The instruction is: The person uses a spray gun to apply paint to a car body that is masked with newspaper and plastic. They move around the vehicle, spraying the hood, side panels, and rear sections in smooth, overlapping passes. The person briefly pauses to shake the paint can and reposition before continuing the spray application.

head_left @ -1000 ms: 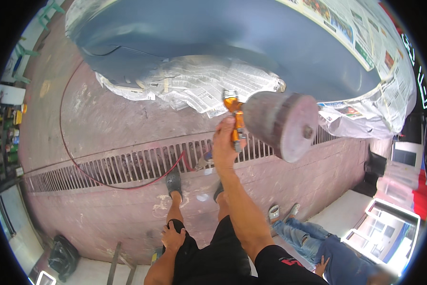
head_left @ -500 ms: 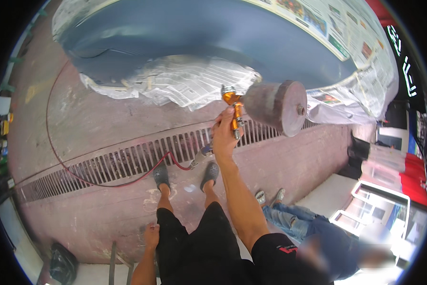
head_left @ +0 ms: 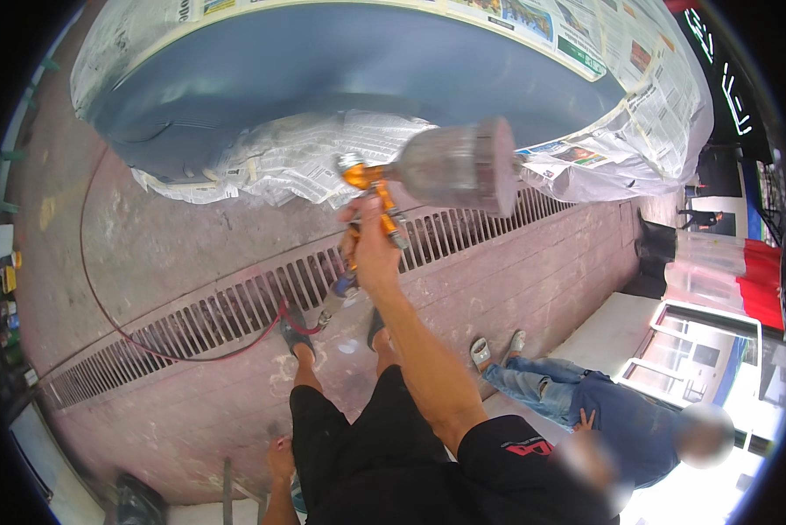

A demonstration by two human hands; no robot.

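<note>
My right hand point(head_left: 375, 249) is closed round the grip of an orange and silver spray gun point(head_left: 377, 182). The gun's large, paint-stained cup point(head_left: 450, 166) sticks out to the right, tilted on its side. The nozzle end points left and away, just in front of crumpled newspaper masking point(head_left: 323, 149). Beyond that curves a blue-grey painted body panel point(head_left: 262, 79), framed by taped newspaper. From under the grip a red air hose point(head_left: 297, 325) drops to the floor. Low beside my left thigh hangs my left hand point(head_left: 281, 457), fingers loosely curled, with nothing visible in it.
A long floor grate point(head_left: 209, 306) crosses under the gun and past my feet. The hose loops over the floor at left. Another person in jeans and a dark shirt point(head_left: 621, 420) stands to the right. A black bag point(head_left: 139, 500) lies at lower left.
My right hand has moved left with the spray gun, and the gun's cup has swung to a more level tilt. The panel sits slightly farther left in view. The other person's hand now shows.
</note>
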